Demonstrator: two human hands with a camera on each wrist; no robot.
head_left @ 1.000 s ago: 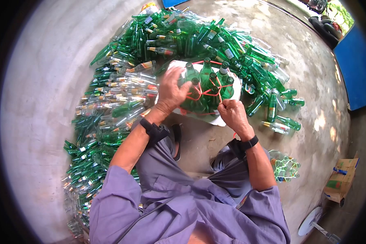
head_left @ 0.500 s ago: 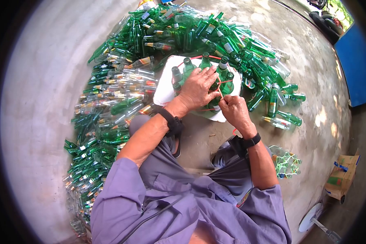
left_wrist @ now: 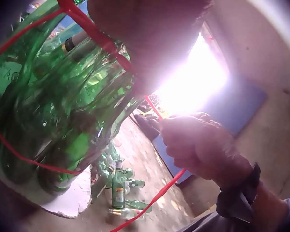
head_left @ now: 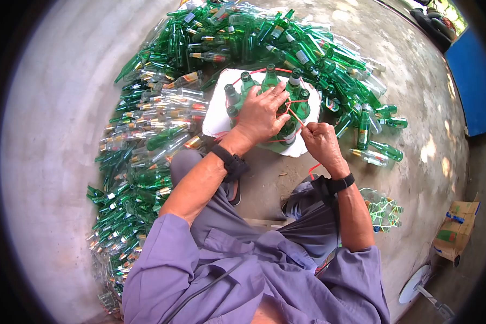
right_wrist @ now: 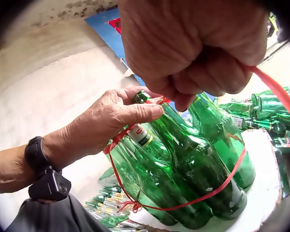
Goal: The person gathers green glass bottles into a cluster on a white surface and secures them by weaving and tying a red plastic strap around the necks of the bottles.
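A cluster of upright green glass bottles (head_left: 303, 109) stands on a white board (head_left: 215, 120). Red plastic twine (right_wrist: 183, 207) runs around their bodies, and more is looped about the necks. My left hand (head_left: 258, 116) lies over the bottle tops, fingers extended, its thumb along one neck in the right wrist view. In my right hand (head_left: 323, 144), a fist just right of the cluster, I grip the twine, a taut strand (head_left: 295, 116) running to the necks. A loose tail (left_wrist: 169, 187) hangs from below that fist. The left palm hides several bottle necks.
A big pile of green and clear bottles (head_left: 173, 127) curves around the left and far side. Several loose bottles (head_left: 380, 151) lie at the right. Another bundle (head_left: 384, 216) tied with pale green twine stands near my right knee. A cardboard box (head_left: 455, 229) is farther right.
My left hand has moved from the cluster's left side onto the bottle tops. My right fist has drawn slightly right, with the twine strand now stretched from the necks.
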